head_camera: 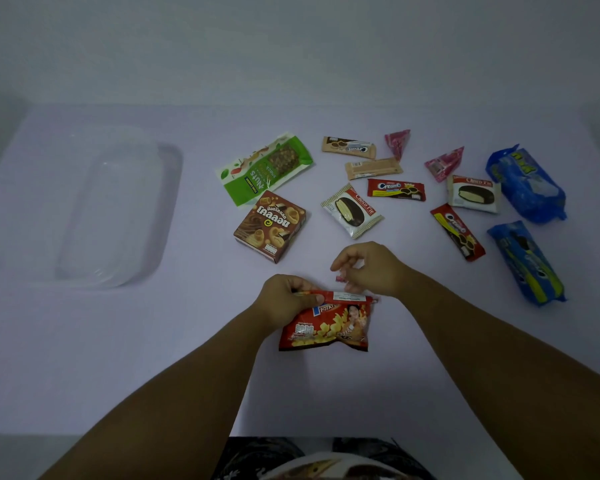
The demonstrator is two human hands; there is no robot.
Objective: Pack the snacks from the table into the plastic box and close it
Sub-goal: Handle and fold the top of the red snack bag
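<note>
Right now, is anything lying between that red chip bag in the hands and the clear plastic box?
Nothing visible does. The red chip bag sits pinched in the left hand, and the table stretch leftward to the plastic box is bare.

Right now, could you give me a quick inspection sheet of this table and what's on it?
Surface: pale lilac table, flat and plain.
Job's things: clear plastic box at the left; red potato-snack bag; brown square biscuit carton; green nut-bar pouch; other wrapped snacks spread at the right.
Clutter: nothing seen.
Grippers: left hand pinches the bag's top edge; right hand beside it, fingers curled at that edge.
Cables: nothing seen.
Surroundings: plain pale wall.
</note>
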